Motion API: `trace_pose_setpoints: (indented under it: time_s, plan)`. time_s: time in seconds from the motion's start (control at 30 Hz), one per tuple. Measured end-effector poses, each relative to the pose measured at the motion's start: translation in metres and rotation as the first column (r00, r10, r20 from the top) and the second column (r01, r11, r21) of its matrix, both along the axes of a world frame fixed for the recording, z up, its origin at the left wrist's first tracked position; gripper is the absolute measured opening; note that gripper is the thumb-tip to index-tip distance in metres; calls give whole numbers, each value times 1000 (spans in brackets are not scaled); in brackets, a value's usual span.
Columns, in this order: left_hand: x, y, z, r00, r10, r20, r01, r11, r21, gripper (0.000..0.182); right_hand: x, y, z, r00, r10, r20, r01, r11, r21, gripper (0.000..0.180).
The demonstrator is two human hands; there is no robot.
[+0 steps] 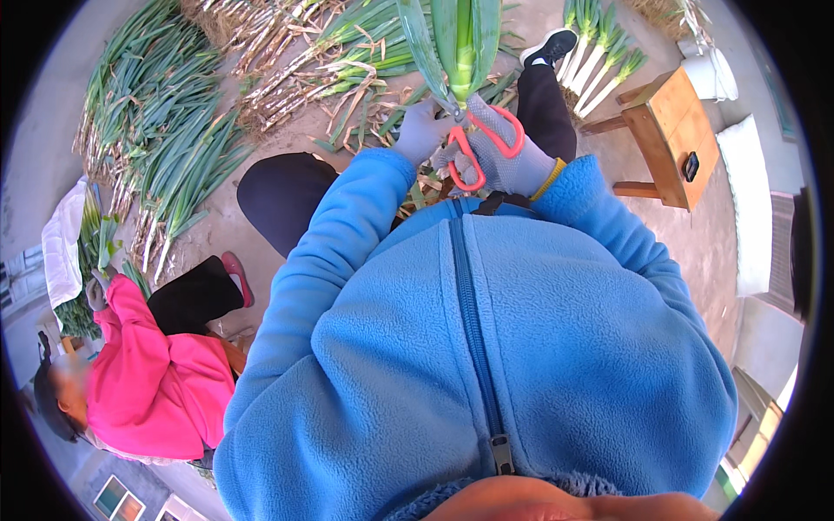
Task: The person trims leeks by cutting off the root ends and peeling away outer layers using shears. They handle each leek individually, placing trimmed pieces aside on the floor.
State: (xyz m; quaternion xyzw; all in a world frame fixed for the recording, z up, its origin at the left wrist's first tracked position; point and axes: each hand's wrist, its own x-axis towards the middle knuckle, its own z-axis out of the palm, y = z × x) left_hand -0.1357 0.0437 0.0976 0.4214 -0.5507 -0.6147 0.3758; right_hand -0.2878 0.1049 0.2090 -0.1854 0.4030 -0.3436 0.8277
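Note:
A large green onion (463, 58) stands upright before me, its broad green leaves fanning towards the camera. My right hand (518, 164), in a grey dotted glove with a yellow cuff, holds scissors (515, 138) with red handles. Its thumb side lies beside the onion's pale neck. The scissor pivot is close to that neck. My left hand (417, 133), in a grey glove, is at the left of the scissors with its fingers curled in near the stem. What those fingers grip is hidden. The lower stem is mostly covered by the hands.
Green onions (146, 111) lie heaped at left, with more (293, 91) ahead. Trimmed white-stemmed onions (596, 58) lie beyond my shoe (554, 47). A wooden stool (677, 137) carries a small dark object (690, 167). At left a person in pink (156, 384) handles onions by a white sack (65, 241).

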Motion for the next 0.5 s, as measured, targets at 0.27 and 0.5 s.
trace_pose_setpoints:
  time_s: [0.27, 0.5]
  plan:
    - [-7, 14, -3, 998, -13, -66, 17, 998, 63, 39, -2, 13, -9, 974, 11, -225, 2, 998, 56, 48]
    - [-4, 20, -8, 997, -42, 64, 39, 998, 57, 42, -5, 12, -36, 976, 42, -212, -24, 996, 87, 59]
